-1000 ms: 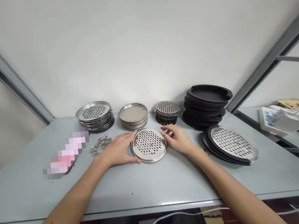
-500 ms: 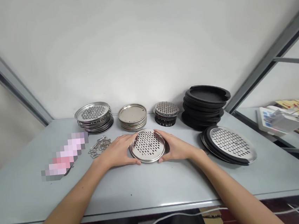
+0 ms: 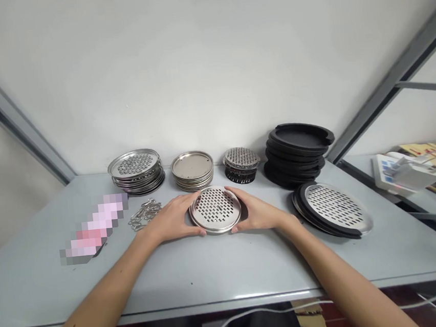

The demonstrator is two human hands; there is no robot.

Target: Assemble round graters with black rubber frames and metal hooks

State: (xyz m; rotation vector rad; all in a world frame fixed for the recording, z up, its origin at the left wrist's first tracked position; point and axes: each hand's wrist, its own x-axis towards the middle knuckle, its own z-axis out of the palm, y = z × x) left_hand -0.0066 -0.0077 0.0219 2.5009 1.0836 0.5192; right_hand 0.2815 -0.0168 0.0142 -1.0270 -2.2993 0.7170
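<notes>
From where I stand, the left hand (image 3: 175, 219) and right hand (image 3: 260, 208) are half curled, gripping the disc (image 3: 216, 207) between them by its rim. It is mid-table (image 3: 229, 275), just in front of the plates (image 3: 192, 166) (a tangle of metal clips (image 3: 145, 213) lies by the left wrist).

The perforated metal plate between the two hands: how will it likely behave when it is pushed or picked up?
The perforated plate would probably stay stiff, as it looks made of metal. Its shiny surface may be slippery. Broad and low, it seems unlikely to tip on the gray table.
</notes>
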